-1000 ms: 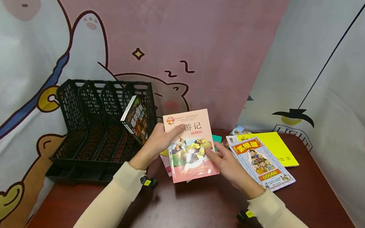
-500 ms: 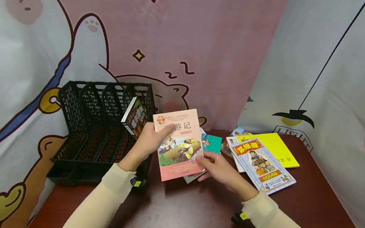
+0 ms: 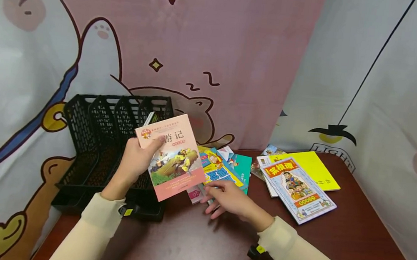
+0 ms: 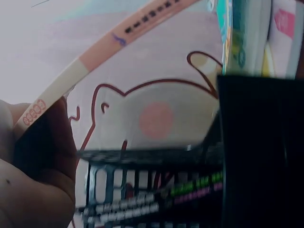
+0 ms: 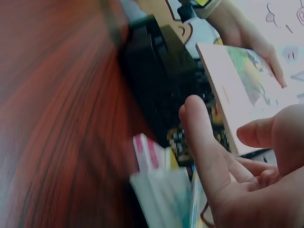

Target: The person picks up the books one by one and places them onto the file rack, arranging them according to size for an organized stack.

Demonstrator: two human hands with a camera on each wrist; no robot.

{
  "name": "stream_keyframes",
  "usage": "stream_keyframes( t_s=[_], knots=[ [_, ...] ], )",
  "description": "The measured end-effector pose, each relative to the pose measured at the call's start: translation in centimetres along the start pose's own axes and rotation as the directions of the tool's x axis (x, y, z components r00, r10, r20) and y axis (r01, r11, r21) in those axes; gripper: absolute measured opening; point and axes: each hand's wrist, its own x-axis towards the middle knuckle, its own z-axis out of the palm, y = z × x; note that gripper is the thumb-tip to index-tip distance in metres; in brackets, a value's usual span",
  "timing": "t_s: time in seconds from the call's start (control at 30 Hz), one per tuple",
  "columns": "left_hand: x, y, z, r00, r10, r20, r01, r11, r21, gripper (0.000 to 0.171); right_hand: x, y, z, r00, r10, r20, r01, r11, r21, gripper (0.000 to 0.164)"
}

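Observation:
My left hand (image 3: 133, 162) grips a pink book (image 3: 180, 167) by its left edge, thumb across the cover. The book is tilted in the air before the right end of a black file rack (image 3: 85, 191). In the left wrist view its pink and white spine (image 4: 104, 52) shows above the hand. My right hand (image 3: 229, 201) is apart from the pink book, fingers loosely extended and holding nothing. It hovers at the near edge of a loose pile with a blue and yellow book (image 3: 223, 171) and a teal book (image 3: 244, 167).
Dark books (image 4: 156, 204) lean in the rack's right slot, mostly hidden behind the pink book in the head view. At the table's right lie a comic-covered book (image 3: 297, 188) and a yellow book (image 3: 318, 167). A patterned cloth (image 3: 238, 57) hangs behind the table.
My left hand has carried the pink book leftward to the rack and tilted it. My right hand has let go of the book and moved left, over the pile's near edge.

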Motion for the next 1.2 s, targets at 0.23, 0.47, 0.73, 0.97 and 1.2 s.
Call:
stream_keyframes(
  t_s=[0.23, 0.47, 0.73, 0.97, 1.2],
  knots=[
    [-0.9, 0.3, -3.3, 0.995, 0.021, -0.099, -0.016, 0.998, 0.053, 0.054, 1.4, -1.1, 3.3, 0.996, -0.049, 0.081, 0.048, 0.999, 0.007, 0.043],
    [-1.8, 0.1, -5.7, 0.986, 0.016, -0.167, 0.000, 0.996, 0.094, 0.055, 3.6, -1.3, 5.9, 0.995, -0.068, 0.075, 0.067, 0.998, 0.018, 0.044],
    [-2.5, -1.2, -7.9, 0.965, -0.049, -0.259, 0.073, 0.994, 0.081, 0.058, 5.7, -1.5, 9.2, 0.997, -0.080, 0.020, 0.080, 0.996, -0.026, 0.053],
    [-2.3, -2.4, -9.5, 0.940, -0.136, -0.312, 0.147, 0.989, 0.010, 0.063, 7.5, -1.5, 11.4, 0.989, -0.088, -0.122, 0.073, 0.990, -0.122, 0.051],
    [-2.4, -3.1, -11.3, 0.911, -0.211, -0.356, 0.222, 0.975, -0.009, 0.061, 7.6, -1.1, 11.8, 0.984, -0.068, -0.162, 0.043, 0.987, -0.155, 0.051]
  ],
)
